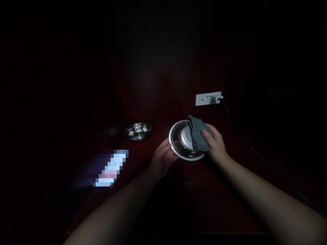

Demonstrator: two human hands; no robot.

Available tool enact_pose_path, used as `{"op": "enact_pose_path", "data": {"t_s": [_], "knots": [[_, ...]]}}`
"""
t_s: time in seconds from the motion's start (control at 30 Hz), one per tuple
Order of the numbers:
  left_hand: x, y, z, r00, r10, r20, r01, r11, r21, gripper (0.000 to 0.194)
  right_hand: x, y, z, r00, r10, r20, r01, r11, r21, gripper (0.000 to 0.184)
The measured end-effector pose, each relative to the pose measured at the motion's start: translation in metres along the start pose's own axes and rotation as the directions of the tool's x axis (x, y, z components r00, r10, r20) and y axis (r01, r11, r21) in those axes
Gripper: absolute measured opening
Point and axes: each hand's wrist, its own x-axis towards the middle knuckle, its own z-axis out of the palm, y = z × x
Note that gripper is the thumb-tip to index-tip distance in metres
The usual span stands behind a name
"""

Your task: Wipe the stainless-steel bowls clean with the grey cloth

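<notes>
Head cam, dark rm.: L hand (163, 158) cupped the left rim and underside of a steel bowl (182, 137), fingers part-curled, while R hand (217, 143) gripped a gray-green cloth (200, 137), thumb on top, at the bowl's right side. Bowl was held up over the dk. red table (178, 204), tilted w/ its mouth toward the wearer, prob. so the inner wall faced both eye and cloth; the L hold, low and outside, seemingly left the interior free. Apart from the cloth over its right part, no contents showed in it. Shallow steel dishes (138, 131), no. unclear, sat stacked at back left, nested prob. to save space; the top one showed only reflections. Wall outlet (202, 99) w/ plug (216, 98) was behind, at right.
</notes>
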Motion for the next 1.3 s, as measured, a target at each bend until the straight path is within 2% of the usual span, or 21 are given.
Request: {"op": "enact_pose_path", "data": {"t_s": [0.1, 0.23, 0.37, 0.6, 0.87, 1.1, 1.3], "knots": [[-0.003, -0.005, 0.0, 0.998, -0.019, 0.055, 0.013, 0.994, 0.106, 0.044, 0.0, 0.003, 0.002, 0.998, 0.032, 0.047, -0.032, 0.999, -0.004, 0.041], [-0.003, -0.009, -0.002, 1.0, -0.027, 0.002, 0.026, 0.988, 0.152, 0.04, 0.0, 0.009, 0.003, 0.99, 0.087, 0.115, -0.092, 0.995, 0.043, 0.042], [0.0, -0.008, -0.003, 0.998, -0.032, -0.045, 0.039, 0.986, 0.159, 0.045, 0.001, 0.01, 0.001, 0.985, 0.091, 0.145, -0.094, 0.995, 0.014, 0.042], [0.002, -0.007, -0.004, 0.998, -0.052, -0.03, 0.056, 0.987, 0.151, 0.048, 0.002, 0.012, 0.0, 0.985, 0.093, 0.143, -0.096, 0.995, 0.013, 0.042], [0.003, -0.008, -0.004, 0.994, -0.058, -0.088, 0.069, 0.989, 0.128, 0.047, 0.001, 0.011, 0.0, 0.982, 0.123, 0.143, -0.123, 0.992, -0.008, 0.044], [0.003, -0.007, -0.005, 0.995, -0.067, -0.072, 0.075, 0.991, 0.114, 0.051, 0.002, 0.011, 0.0, 0.979, 0.13, 0.156, -0.129, 0.991, -0.018, 0.045], [0.004, -0.007, -0.005, 0.996, -0.071, -0.053, 0.077, 0.99, 0.114, 0.054, 0.002, 0.015, -0.001, 0.992, 0.037, 0.118, -0.028, 0.996, -0.08, 0.056]]}}
